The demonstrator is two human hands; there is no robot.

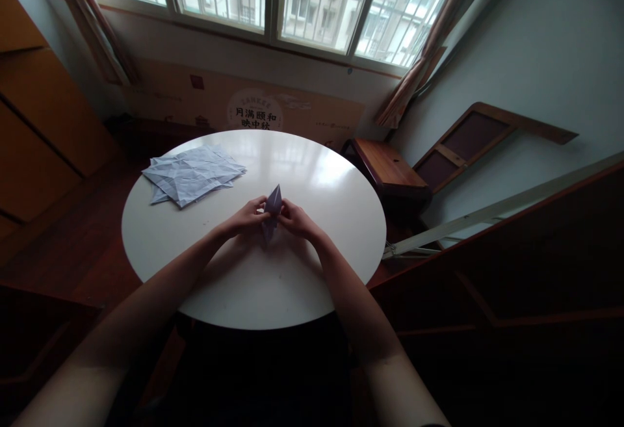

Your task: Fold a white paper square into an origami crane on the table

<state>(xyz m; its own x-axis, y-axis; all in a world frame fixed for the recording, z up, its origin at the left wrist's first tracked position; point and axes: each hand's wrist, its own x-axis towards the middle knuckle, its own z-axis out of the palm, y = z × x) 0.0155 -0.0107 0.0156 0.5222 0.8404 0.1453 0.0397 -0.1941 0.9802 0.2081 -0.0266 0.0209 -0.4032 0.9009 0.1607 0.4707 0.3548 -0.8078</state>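
Note:
A small folded paper [274, 201] with a pointed top stands up between my two hands over the middle of the round white table. From its left side my left hand [249, 214] pinches it, thumb across its face. My right hand [295, 216] grips its right edge with bent fingers. The lower tip of the folded paper points down toward the tabletop; whether it touches cannot be made out. To the left lies a stack of creased paper sheets [195, 172], apart from both hands.
The round white table [312, 297] is in front of me. A wooden stool [390, 164] stands behind its right side, near a wooden frame [463, 144] against the wall. A printed cardboard panel [302, 108] stands beneath the barred window. A pale metal bar [439, 232] slants at the right.

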